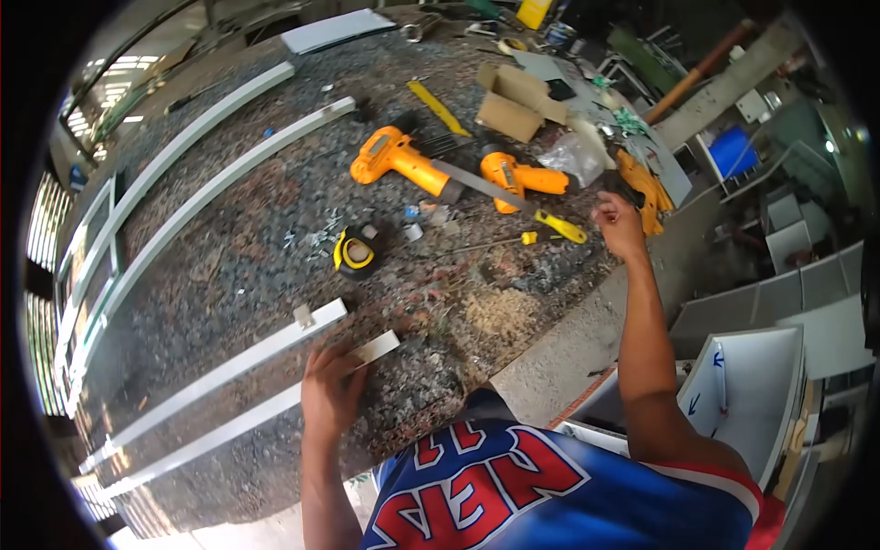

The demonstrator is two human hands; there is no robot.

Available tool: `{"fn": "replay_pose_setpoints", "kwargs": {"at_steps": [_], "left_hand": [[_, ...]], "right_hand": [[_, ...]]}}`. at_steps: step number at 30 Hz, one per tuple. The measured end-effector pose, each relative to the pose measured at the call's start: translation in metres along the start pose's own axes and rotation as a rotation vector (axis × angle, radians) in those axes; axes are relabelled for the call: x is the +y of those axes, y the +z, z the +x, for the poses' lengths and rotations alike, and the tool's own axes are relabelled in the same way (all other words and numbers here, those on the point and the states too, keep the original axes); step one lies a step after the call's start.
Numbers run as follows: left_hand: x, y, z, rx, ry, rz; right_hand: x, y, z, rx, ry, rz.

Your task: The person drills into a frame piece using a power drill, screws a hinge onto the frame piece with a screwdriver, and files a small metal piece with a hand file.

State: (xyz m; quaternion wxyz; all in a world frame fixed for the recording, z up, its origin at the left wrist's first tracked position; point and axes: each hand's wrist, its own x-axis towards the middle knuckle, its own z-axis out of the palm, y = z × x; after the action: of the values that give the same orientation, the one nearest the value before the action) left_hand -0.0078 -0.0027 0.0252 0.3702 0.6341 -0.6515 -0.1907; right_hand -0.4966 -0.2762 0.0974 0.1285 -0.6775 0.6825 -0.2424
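My left hand (pixel 332 385) is closed around a white bar (pixel 378 348) near its right end, at the front of the work surface. A second white bar (pixel 247 357) lies just behind it, with a small piece (pixel 304 316) on its end. My right hand (pixel 619 220) is raised at the right edge with curled fingers; whatever is in them is too small to make out. Near it are a yellow-green handle (pixel 561 226) on a long metal blade and an orange glove (pixel 646 188). A thin rod with a yellow end (pixel 529 237) lies to its left.
Two orange power tools (pixel 399 165) (pixel 522 179), a tape measure (pixel 356 254), scattered screws (pixel 312 236) and sawdust (pixel 500 312) occupy the speckled surface. Behind are a cardboard box (pixel 513 103) and a yellow strip (pixel 438 108). Long white frame pieces (pixel 183 197) curve along the left. A white box (pixel 742 385) stands right.
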Motion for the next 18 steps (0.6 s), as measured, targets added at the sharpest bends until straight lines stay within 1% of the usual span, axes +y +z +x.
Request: {"fn": "replay_pose_setpoints", "kwargs": {"at_steps": [1, 2, 3, 5, 6, 8, 10, 12, 13, 14, 16, 18], "left_hand": [[-0.001, 0.001, 0.000, -0.014, 0.004, 0.037], [0.001, 0.000, 0.001, -0.016, 0.002, 0.027], [0.003, -0.001, 0.001, -0.019, -0.004, 0.019], [0.000, 0.001, 0.002, -0.021, 0.006, 0.030], [0.000, 0.003, 0.003, -0.018, 0.003, 0.029], [0.005, 0.001, 0.004, -0.010, -0.016, 0.031], [0.007, 0.001, 0.006, -0.015, -0.024, 0.034], [0.007, 0.002, 0.005, -0.012, -0.041, 0.042], [0.007, 0.002, 0.005, -0.017, -0.051, 0.049], [0.008, 0.001, 0.004, -0.027, -0.053, 0.067], [0.010, 0.000, 0.008, -0.050, -0.043, 0.096], [0.008, 0.002, 0.006, -0.045, -0.062, 0.094]], "right_hand": [[0.045, -0.007, 0.013, 0.052, 0.042, -0.045], [0.073, -0.014, 0.019, 0.100, 0.085, -0.089], [0.065, -0.028, 0.013, 0.146, 0.180, -0.124], [0.101, -0.047, 0.027, 0.274, 0.341, -0.157], [0.131, -0.056, 0.034, 0.333, 0.426, -0.175], [0.226, -0.059, 0.056, 0.480, 0.536, -0.071], [0.233, -0.059, 0.067, 0.459, 0.638, 0.214], [0.232, -0.064, 0.075, 0.251, 0.729, 0.667], [0.238, -0.067, 0.085, 0.164, 0.758, 0.625], [0.244, -0.060, 0.093, 0.125, 0.753, 0.618], [0.225, -0.067, 0.101, 0.064, 0.744, 0.607], [0.218, -0.075, 0.109, -0.040, 0.809, 0.485]]}}
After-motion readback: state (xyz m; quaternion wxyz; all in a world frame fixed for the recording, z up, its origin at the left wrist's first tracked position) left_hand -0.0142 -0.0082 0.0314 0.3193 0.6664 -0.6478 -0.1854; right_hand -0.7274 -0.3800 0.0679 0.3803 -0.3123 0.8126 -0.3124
